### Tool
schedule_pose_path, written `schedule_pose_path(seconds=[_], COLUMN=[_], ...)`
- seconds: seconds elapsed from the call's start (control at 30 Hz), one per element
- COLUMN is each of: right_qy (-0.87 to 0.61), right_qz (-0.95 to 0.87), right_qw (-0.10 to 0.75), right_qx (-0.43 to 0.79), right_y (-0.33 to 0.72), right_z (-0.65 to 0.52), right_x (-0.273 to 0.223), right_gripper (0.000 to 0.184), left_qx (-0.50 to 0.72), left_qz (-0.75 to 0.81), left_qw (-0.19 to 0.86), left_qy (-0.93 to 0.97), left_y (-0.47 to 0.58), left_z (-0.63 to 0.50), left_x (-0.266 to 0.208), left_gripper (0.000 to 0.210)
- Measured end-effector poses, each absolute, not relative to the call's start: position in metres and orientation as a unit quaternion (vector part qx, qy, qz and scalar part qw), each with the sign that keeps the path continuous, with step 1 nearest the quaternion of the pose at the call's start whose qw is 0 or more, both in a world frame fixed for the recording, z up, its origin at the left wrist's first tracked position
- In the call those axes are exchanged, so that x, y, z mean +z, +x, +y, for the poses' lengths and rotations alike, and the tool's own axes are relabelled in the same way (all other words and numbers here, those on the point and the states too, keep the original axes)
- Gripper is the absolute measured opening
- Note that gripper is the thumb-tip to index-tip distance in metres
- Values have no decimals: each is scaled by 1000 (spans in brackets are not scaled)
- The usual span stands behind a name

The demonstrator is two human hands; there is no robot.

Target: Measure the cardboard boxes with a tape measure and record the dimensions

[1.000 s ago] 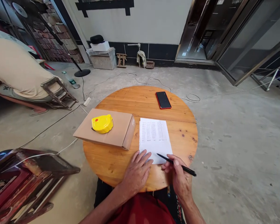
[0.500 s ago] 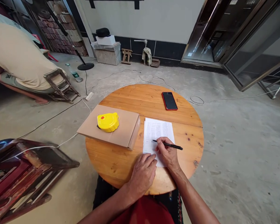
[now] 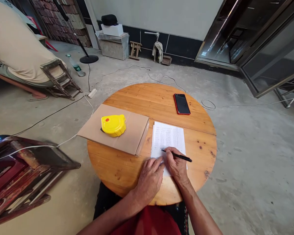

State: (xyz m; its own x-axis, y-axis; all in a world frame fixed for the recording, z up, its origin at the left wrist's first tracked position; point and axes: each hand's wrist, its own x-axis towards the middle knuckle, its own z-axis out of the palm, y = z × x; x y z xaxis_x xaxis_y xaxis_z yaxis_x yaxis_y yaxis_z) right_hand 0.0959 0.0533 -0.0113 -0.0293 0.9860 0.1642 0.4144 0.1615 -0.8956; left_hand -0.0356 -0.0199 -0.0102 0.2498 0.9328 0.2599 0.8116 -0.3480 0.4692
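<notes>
My right hand (image 3: 177, 165) is closed around a black pen (image 3: 182, 157), its tip down on a sheet of white paper (image 3: 170, 135). Rows of small handwriting in columns cover the upper part of the sheet. My left hand (image 3: 150, 174) lies flat, fingers stretched out, over the paper's lower left edge and the table. To the left is a flat brown cardboard box (image 3: 129, 143), and on top of it rests a yellow tape measure (image 3: 114, 125) with a red button. A phone in a red case (image 3: 182, 104) lies beyond the paper.
The round wooden table (image 3: 198, 176) stands in front of me. At the left are a wooden chair (image 3: 36, 173) and a seated person (image 3: 17, 42) on a small wooden stool. A bottle (image 3: 75, 66), a stand base (image 3: 89, 59) and loose cables lie across the concrete floor.
The view has shifted slightly. The pen tip has moved a little to the right along the paper, still held in my right hand. My left hand stays spread at the sheet's edge.
</notes>
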Motion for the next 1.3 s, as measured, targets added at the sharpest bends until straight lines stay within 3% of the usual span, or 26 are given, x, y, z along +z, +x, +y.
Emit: schedule_pose_path(seconds=[1.3], right_qy=[-550], right_qz=[-660], right_qw=[402], right_qx=[318], right_y=[94], right_z=[53], right_x=[-11], right_gripper=[24], left_qx=[270], left_qz=[561], left_qw=[148], left_qy=[768], left_y=[-37], left_z=[-19], left_x=[-6], left_gripper=[36])
